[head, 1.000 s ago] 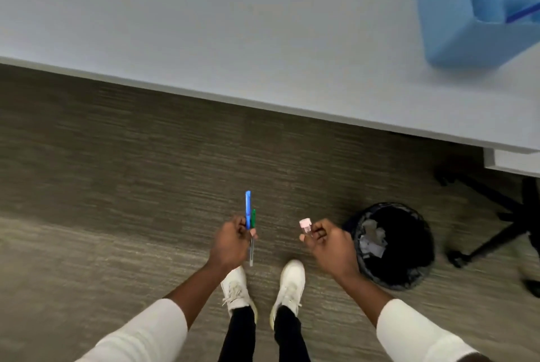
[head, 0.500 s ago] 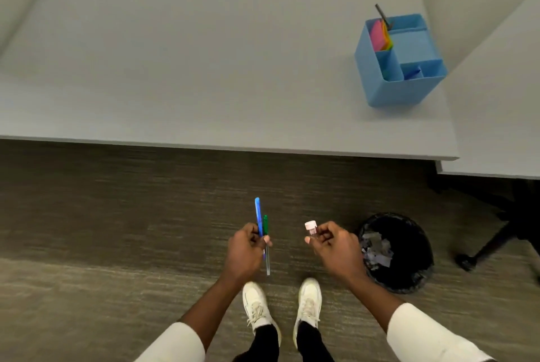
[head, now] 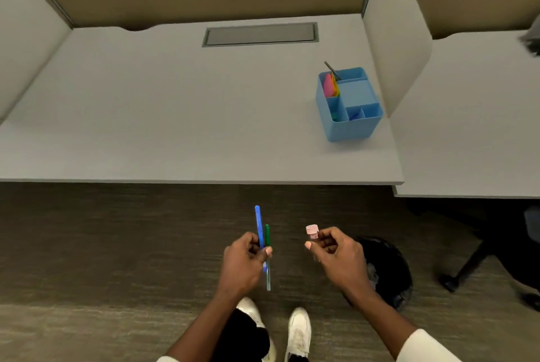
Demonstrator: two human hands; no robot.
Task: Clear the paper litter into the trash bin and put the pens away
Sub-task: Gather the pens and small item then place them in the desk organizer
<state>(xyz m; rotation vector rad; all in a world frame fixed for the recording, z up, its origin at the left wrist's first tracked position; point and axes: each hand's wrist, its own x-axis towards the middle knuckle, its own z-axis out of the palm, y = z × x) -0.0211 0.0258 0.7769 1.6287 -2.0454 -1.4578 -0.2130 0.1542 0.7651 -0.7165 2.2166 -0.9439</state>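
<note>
The left hand [head: 244, 263] pinches a slim blue plastic pen [head: 258, 225] and a thinner green pen [head: 267, 240] together; loosely paired, one could slip to the carpet. The right hand [head: 336, 256] grips a small pink-capped item [head: 312, 230], well short of the blue compartmented plastic desk organiser [head: 349, 128]. No readable writing shows.

L hand [head: 244, 262] grips 2 pens [head: 262, 233]; R hand [head: 336, 256] pinches pink-capped item [head: 312, 231].
</note>
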